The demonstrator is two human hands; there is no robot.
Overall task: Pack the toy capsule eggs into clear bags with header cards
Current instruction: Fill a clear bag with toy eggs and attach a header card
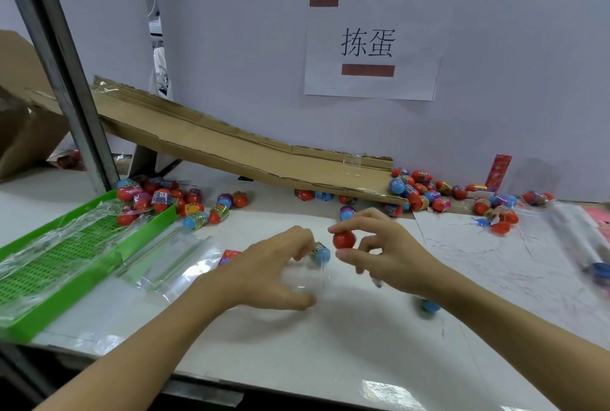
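My left hand (270,268) holds a clear bag (307,275) open at the middle of the table, with a blue capsule egg (321,253) at its mouth. Just to the right, my right hand (379,245) pinches a red capsule egg (344,239) between thumb and fingers, close to the bag's opening. A red header card (228,256) lies on the table behind my left hand. Loose eggs (425,194) pile up at the foot of a cardboard ramp (231,146). Another blue egg (430,306) lies under my right wrist.
A green slatted tray (66,255) with plastic film and several eggs sits at the left. Flat clear bags (165,262) lie beside it. More eggs (185,202) are scattered behind. A roll of bags (577,239) lies at far right. A metal post (62,64) stands at left.
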